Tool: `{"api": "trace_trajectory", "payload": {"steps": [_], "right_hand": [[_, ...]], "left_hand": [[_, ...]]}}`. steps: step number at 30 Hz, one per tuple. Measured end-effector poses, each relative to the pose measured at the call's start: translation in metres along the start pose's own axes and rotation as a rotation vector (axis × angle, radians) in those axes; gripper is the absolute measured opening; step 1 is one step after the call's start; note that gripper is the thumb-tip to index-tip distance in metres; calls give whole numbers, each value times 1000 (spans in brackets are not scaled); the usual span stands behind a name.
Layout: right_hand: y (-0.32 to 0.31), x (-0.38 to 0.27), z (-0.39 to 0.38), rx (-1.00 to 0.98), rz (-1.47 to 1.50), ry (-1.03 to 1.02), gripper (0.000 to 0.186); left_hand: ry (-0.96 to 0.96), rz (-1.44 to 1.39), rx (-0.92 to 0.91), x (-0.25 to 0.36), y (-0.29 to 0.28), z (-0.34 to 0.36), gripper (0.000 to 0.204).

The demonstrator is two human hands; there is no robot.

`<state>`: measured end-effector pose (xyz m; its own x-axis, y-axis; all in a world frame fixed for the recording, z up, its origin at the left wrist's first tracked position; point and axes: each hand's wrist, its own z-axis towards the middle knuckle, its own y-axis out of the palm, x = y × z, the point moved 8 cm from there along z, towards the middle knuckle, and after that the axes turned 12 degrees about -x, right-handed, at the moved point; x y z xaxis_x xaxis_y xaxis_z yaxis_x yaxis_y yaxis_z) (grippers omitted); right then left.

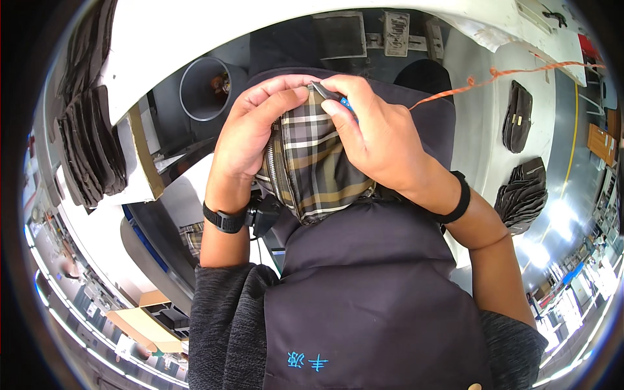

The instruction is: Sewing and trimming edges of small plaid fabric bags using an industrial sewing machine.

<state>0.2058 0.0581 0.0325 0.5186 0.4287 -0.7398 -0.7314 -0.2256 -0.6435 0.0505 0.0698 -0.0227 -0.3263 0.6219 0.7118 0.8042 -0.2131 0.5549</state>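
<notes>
Olive-and-black plaid pouch (pixel 315 159) lies between the hands: the left hand (pixel 250 127) pinches its far edge, the right hand (pixel 383 127) clamps a blue-and-black tool (pixel 327 93), probably snips. Trimming seems in hand; the next move likely calls for a shallow cut.

Your pouch (pixel 315 146) is plaid in olive-brown, black, white and grey. Your small tool (pixel 346 104) shows blue and dark grey. Your apron (pixel 370 312) is purplish black with bright blue lettering (pixel 308 361), your sleeve (pixel 221 325) mottled charcoal, the cord (pixel 476 85) orange. Your stacked pieces (pixel 91 146) look dark brown, though the rim distorts them.
</notes>
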Motion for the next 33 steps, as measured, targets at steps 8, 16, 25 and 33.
{"api": "trace_trajectory", "payload": {"steps": [8, 16, 25, 33], "right_hand": [[-26, 18, -2, -89, 247, 299, 36], [-22, 10, -5, -66, 170, 185, 32], [-19, 4, -2, -111, 130, 155, 31], [-19, 7, -3, -109, 138, 165, 32]], "left_hand": [[3, 119, -10, 2, -2, -5, 28], [-3, 120, -10, 0, -4, -5, 30], [9, 110, -8, 0, -6, -6, 29], [-5, 104, -8, 0, -5, -5, 30]]}}
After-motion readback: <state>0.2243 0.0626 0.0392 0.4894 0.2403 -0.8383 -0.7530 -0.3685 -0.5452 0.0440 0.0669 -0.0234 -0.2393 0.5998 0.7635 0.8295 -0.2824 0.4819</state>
